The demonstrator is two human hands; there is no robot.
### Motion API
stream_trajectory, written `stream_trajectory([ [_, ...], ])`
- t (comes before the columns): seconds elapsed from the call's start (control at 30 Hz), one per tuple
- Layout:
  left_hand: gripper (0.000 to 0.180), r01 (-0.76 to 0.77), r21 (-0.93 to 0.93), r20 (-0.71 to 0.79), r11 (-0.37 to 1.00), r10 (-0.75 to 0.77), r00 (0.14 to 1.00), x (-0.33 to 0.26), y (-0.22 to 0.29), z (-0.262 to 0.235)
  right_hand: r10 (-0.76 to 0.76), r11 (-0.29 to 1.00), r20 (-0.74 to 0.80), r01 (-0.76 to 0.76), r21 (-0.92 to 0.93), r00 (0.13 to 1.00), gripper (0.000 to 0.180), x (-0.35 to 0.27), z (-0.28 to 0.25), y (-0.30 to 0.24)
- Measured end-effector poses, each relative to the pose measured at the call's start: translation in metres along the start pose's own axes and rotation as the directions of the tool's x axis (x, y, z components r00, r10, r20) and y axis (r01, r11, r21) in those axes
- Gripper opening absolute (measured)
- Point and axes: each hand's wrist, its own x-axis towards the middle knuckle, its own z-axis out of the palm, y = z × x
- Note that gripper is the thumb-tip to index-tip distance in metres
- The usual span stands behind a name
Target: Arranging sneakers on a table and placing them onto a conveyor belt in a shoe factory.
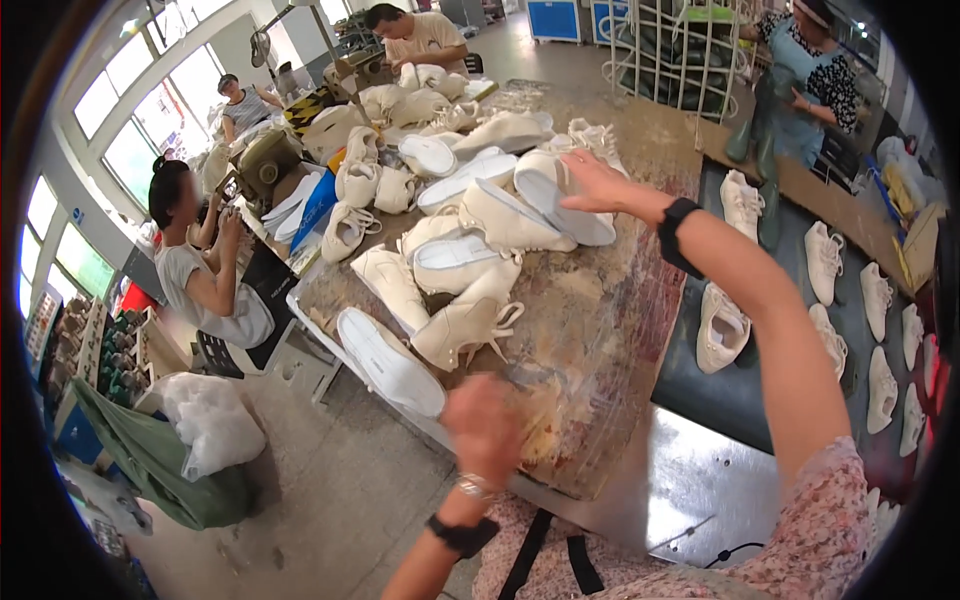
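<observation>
A heap of cream lace-up shoes [490, 215] covers the far part of the worn tabletop, many lying with pale soles up. My right hand [598, 186] reaches over the heap, fingers and thumb apart, at a cream shoe [568, 215] tilted with its sole showing. Whether it bears any of that shoe's weight is not clear. Close to the table's near edge is my left hand [482, 428], smeared by motion, with its fingers hard to read. Just beside it lies a shoe with its white sole up [388, 360]. Another laced shoe [465, 325] rests behind that one.
To the right, a dark conveyor belt [690, 345] carries several spaced cream shoes. A wire rack [670, 60] holds dark green shoe lasts. Co-workers sit at the left [215, 270] and far side [425, 40]; another person stands at the far right [815, 80]. A white plastic bag [212, 420] lies left.
</observation>
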Motion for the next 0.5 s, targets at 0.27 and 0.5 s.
stream_trajectory([
  [0.27,0.08,0.739,-0.48,0.125,0.473,-0.797,0.591,-0.047,-0.154,-0.019,0.082,0.995,-0.105,-0.087,-0.039,0.991,0.087,0.073,0.026,-0.014],
  [0.5,0.069,0.664,-0.565,0.069,0.49,-0.774,0.629,-0.032,-0.177,0.014,-0.036,0.999,-0.353,0.036,-0.006,0.935,0.087,-0.136,-0.012,-0.058],
])
